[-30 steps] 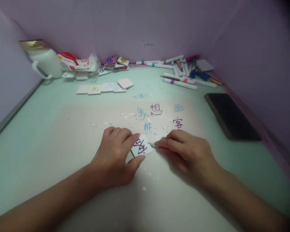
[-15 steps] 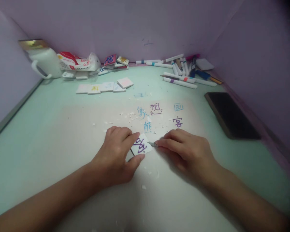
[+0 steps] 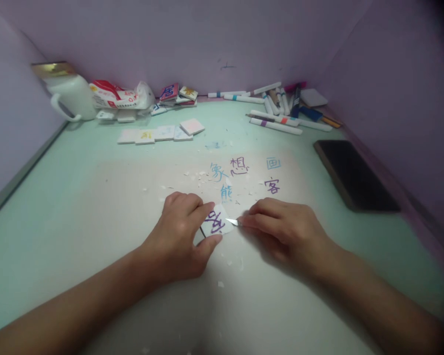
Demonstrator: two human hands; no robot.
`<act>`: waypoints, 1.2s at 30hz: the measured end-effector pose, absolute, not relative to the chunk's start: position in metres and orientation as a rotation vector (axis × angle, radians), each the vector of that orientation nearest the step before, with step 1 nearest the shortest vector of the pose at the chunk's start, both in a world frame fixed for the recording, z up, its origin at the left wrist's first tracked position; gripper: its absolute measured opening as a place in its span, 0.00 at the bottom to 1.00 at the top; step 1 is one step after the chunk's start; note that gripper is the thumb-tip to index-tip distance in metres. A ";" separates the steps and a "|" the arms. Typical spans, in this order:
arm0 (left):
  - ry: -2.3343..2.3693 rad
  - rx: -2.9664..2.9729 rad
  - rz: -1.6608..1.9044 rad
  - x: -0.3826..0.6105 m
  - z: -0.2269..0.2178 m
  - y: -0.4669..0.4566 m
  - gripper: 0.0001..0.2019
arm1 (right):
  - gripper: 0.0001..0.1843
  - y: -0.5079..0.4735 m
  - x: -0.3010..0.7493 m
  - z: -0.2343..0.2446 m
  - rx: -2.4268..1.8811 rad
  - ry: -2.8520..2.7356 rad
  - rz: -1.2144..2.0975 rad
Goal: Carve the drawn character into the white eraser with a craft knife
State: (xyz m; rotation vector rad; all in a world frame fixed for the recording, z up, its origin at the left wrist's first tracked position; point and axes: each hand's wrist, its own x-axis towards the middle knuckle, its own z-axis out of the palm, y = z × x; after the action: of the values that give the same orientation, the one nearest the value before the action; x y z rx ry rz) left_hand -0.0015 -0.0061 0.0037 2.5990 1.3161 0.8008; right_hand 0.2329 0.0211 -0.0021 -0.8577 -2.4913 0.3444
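Note:
A small white square tile (image 3: 222,220) with a purple handwritten character lies on the table in front of me. My left hand (image 3: 183,231) grips it by its edges between thumb and fingers. In my right hand (image 3: 281,224) is a craft knife (image 3: 232,222), its pointed blade directed left over the tile's right part; most of the handle is hidden in the fingers. Whether the tip presses into the surface I cannot tell. White shavings (image 3: 202,175) are scattered around the tile. Just beyond it, characters in blue and purple (image 3: 239,166) are written on the table.
Several tiles (image 3: 165,132) lie in a row at the back left, before a white mug (image 3: 71,96) and a red-and-white plastic packet (image 3: 114,96). More tiles (image 3: 169,92) are piled by the wall. Markers (image 3: 276,126) lie back right; a dark phone-like slab (image 3: 355,175) is on the right.
The knife blade has tilted slightly and now catches the light. Both hands and the tile stay in nearly the same place.

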 end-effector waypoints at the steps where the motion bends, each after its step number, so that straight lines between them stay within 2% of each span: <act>1: 1.315 2.597 0.802 -0.001 0.004 -0.006 0.17 | 0.13 0.022 0.233 -0.002 -0.848 -2.496 0.358; 8: 1.329 2.600 0.829 0.000 0.005 -0.006 0.15 | 0.12 0.019 0.233 0.001 -0.821 -2.503 0.374; 17: 1.299 2.587 0.833 -0.001 0.004 -0.004 0.14 | 0.13 0.015 0.226 0.000 -0.941 -2.510 0.111; 24: 1.305 2.581 0.834 -0.001 0.004 -0.004 0.14 | 0.16 0.016 0.224 0.003 -0.971 -2.559 0.053; 30: 1.327 2.570 0.791 -0.001 0.006 -0.003 0.14 | 0.11 0.013 0.226 0.000 -1.008 -2.536 0.043; 36: 1.327 2.558 0.777 -0.002 0.006 -0.003 0.15 | 0.05 0.017 0.226 -0.002 -1.016 -2.368 0.215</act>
State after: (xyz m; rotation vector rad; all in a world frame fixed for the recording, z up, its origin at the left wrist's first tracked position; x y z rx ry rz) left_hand -0.0019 -0.0033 0.0055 2.5578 1.3269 0.7767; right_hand 0.2256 0.0170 -0.0017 -1.0157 -2.3678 0.2152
